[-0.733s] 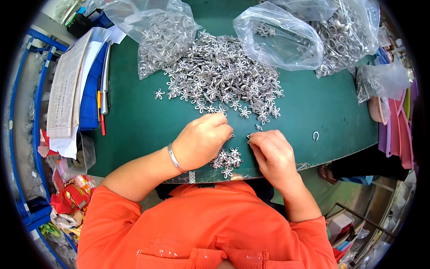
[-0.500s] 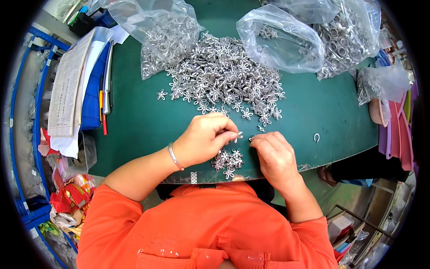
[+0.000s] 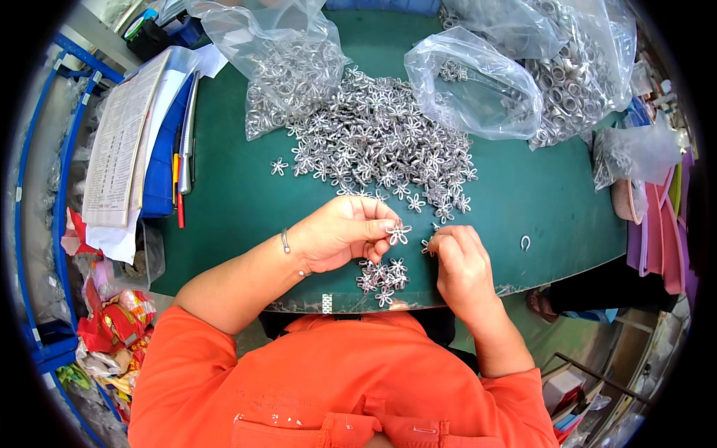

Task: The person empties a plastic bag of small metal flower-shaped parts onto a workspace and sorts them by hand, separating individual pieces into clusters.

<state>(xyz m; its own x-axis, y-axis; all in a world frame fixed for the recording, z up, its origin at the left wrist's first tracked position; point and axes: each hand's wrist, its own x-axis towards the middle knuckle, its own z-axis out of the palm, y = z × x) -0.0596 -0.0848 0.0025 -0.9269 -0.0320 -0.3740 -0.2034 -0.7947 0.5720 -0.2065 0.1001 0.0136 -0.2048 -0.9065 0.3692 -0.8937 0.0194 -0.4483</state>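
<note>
Your left hand [image 3: 349, 233], loosely curled, pinches 1 silver flower [image 3: 399, 234]; your right hand [image 3: 461, 260], nearly closed, grips 1 metal piece [image 3: 428, 246] over the bench [image 3: 216, 239], near side.

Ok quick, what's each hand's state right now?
Left hand: closed, pinching a silver flower-shaped piece.
Right hand: closed, pinching a small silver piece, shape partly hidden.

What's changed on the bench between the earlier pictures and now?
The left hand has rolled over, showing its inner side and bringing the silver flower piece it pinches into full view. The right hand has eased slightly right, pinching a small metal piece. The flower heap, flower cluster and U-shaped piece stayed put.
</note>
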